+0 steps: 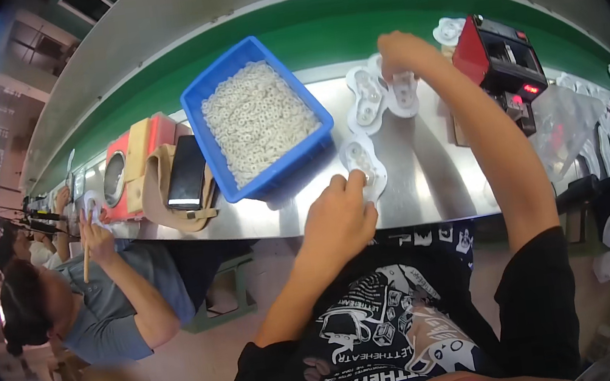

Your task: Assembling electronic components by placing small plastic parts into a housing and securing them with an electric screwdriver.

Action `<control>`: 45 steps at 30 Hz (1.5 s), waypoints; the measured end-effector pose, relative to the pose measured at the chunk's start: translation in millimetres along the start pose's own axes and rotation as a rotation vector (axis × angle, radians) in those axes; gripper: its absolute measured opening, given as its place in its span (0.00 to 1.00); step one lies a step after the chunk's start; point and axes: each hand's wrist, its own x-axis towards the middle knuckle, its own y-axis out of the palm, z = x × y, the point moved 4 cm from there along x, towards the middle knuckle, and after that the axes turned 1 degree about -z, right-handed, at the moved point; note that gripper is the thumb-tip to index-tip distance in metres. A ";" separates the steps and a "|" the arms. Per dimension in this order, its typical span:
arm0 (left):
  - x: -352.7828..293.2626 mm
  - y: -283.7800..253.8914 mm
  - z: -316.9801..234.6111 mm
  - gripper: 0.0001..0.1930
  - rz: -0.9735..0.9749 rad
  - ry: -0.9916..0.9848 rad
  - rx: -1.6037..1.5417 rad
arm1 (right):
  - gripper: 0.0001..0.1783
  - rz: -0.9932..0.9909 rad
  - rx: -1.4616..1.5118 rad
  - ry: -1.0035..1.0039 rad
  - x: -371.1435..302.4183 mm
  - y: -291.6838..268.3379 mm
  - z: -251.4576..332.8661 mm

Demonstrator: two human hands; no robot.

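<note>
My left hand (337, 215) is closed, its fingertips resting on the near white plastic piece (364, 159), which has rounded lobes and shiny round spots. What those fingertips pinch, if anything, is hidden. My right hand (402, 53) reaches farther across the metal worktop, fingers bent down and closed at the far end of another lobed white piece (403, 95). Its fingertips are mostly covered by the hand. Between the two lies a third white piece (367, 103), close against its neighbours. To the left stands a blue bin (250, 41) full of small white rings (258, 120).
A red and black machine (499, 56) with a lit display stands at right, clear plastic bags (567, 120) beside it. Left of the bin are a dark phone (186, 173), a tan strap (158, 201) and a red box (117, 175). A co-worker (115, 290) sits at left.
</note>
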 end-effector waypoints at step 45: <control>62.9 -109.1 45.1 0.10 -0.564 0.234 0.111 | 0.13 -0.423 -0.308 -0.418 48.7 -17.8 -111.4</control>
